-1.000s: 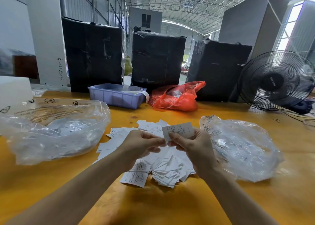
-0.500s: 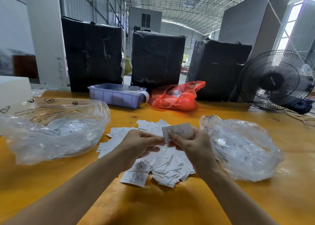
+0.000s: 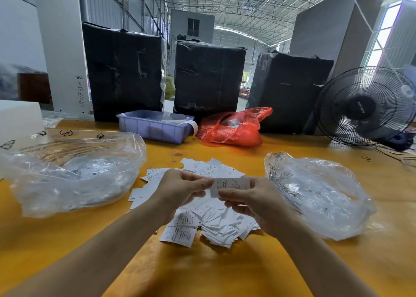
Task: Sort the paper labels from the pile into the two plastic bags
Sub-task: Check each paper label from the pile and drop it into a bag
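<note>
1. White paper, a single label (image 3: 229, 185), was held above the pile of labels (image 3: 209, 220) in the head view, the only view there was; half a second before it had stood tilted a little higher, and now it lay lower and flatter between the hands.
2. At the label's left end the left hand (image 3: 180, 189) had its grip closed, thumb and fingers pinching, as it had earlier.
3. From below, the right hand (image 3: 254, 203) pinched the label, its grip likewise closed on the paper; the hand had dropped slightly.
4. On the yellow table (image 3: 225, 272) the pile lay spread between the left plastic bag (image 3: 72, 175) and the right plastic bag (image 3: 315, 195), both unmoved, each with labels dimly visible inside.
5. Behind, the purple tray (image 3: 155, 128), red bag (image 3: 234, 128) and black fan (image 3: 364, 107) stood as before.
</note>
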A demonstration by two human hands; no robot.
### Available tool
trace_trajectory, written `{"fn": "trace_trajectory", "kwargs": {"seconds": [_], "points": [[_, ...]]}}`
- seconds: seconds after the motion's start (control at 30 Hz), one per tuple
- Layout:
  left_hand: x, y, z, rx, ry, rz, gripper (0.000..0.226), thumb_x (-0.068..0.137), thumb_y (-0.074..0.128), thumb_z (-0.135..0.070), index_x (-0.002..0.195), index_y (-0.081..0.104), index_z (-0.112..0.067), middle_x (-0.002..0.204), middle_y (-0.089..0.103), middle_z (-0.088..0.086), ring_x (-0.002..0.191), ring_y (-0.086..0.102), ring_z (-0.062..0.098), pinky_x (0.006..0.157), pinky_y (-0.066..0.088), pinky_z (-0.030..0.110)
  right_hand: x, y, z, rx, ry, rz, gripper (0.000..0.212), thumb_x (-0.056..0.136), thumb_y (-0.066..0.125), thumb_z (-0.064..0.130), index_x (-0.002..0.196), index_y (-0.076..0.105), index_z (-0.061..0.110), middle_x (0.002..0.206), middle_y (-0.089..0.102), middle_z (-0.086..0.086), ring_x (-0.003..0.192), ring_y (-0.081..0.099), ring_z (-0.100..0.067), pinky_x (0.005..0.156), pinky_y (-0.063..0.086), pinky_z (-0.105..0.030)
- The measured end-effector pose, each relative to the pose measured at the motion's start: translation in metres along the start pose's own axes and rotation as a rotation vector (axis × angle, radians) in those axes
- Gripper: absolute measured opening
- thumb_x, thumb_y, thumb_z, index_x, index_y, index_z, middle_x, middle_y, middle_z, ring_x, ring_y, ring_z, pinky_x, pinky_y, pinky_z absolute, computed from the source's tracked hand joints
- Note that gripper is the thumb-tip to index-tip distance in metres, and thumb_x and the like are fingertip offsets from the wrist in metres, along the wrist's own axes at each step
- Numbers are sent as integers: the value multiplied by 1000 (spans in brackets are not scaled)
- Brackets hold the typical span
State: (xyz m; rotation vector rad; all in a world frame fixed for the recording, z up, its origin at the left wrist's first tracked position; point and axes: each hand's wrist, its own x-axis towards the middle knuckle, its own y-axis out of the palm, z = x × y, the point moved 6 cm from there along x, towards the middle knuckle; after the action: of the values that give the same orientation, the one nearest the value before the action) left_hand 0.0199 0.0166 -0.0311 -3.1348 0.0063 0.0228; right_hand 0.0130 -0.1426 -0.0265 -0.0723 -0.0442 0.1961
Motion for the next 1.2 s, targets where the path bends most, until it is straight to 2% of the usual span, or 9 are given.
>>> {"fn": "trace_trajectory", "kwargs": {"seconds": [0.2, 0.4, 0.53, 0.7, 0.83, 0.93, 1.03, 1.1, 1.2], "points": [[0, 1, 4, 0, -35, -9, 19, 73, 76, -26, 74, 73, -8, 64, 72, 0, 51, 62, 4, 57, 49, 18, -1, -2, 1, -111, 9, 34, 25, 70, 77, 0, 90, 64, -7, 62, 68, -7, 51, 60, -11, 51, 46, -20], [0, 4, 4, 68, 8, 25, 24, 66, 76, -32, 70, 73, -9, 60, 70, -1, 48, 60, 3, 60, 47, 22, 1, -3, 1, -137, -39, 28, 19, 76, 76, 9, 86, 65, -3, 61, 68, -6, 50, 57, -10, 52, 44, -22], [0, 3, 3, 53, 10, -1, 33, 59, 74, -38, 74, 73, -8, 61, 71, -2, 48, 60, 1, 56, 47, 18, 1, 0, -2, -213, -2, 109, 14, 75, 76, 11, 82, 67, 3, 62, 68, -7, 51, 55, -11, 52, 43, -22], [-4, 14, 7, 79, 30, 90, 21, 69, 75, -29, 72, 73, -8, 55, 67, -1, 45, 57, 3, 46, 42, 13, 3, 1, -4, -199, -52, 93, 17, 74, 78, 13, 80, 65, 2, 62, 64, -5, 51, 52, -11, 49, 41, -21], [-1, 12, 7, -20, 35, 33, 18, 73, 75, -21, 75, 72, -4, 65, 71, 4, 55, 65, 9, 49, 46, 14, 3, 4, -5, -205, -37, 155, 15, 78, 73, 14, 77, 63, 4, 57, 54, -1, 49, 47, -9, 48, 39, -20], [-4, 15, 9, -52, 15, 59, 19, 72, 75, -20, 77, 71, -2, 60, 69, 2, 50, 63, 6, 45, 45, 13, 2, 11, -6, -230, -32, 203, 18, 83, 69, 15, 89, 55, 5, 62, 52, -4, 51, 48, -10, 50, 41, -22], [-8, 23, 13, -52, 1, 67, 15, 75, 75, -20, 74, 71, -6, 59, 68, 1, 49, 62, 6, 42, 42, 15, -2, 14, -6, -244, -5, 221, 48, 74, 72, 30, 110, 46, 10, 76, 56, -6, 59, 53, -11, 56, 46, -25], [-7, 20, 13, -127, -7, 1, 17, 74, 75, -22, 80, 72, -7, 65, 70, 2, 55, 64, 8, 48, 44, 18, -3, 16, -2, -244, -36, 213, 66, 66, 72, 34, 120, 41, 13, 90, 59, -7, 70, 60, -14, 64, 53, -27], [-4, 14, 13, -339, -45, -78, 11, 73, 75, -15, 82, 70, -10, 69, 72, 2, 57, 66, 8, 46, 48, 18, -1, 9, 7, -142, -177, 49, 60, 74, 74, 14, 124, 42, 14, 101, 61, -18, 78, 69, -24, 71, 58, -33]]}}
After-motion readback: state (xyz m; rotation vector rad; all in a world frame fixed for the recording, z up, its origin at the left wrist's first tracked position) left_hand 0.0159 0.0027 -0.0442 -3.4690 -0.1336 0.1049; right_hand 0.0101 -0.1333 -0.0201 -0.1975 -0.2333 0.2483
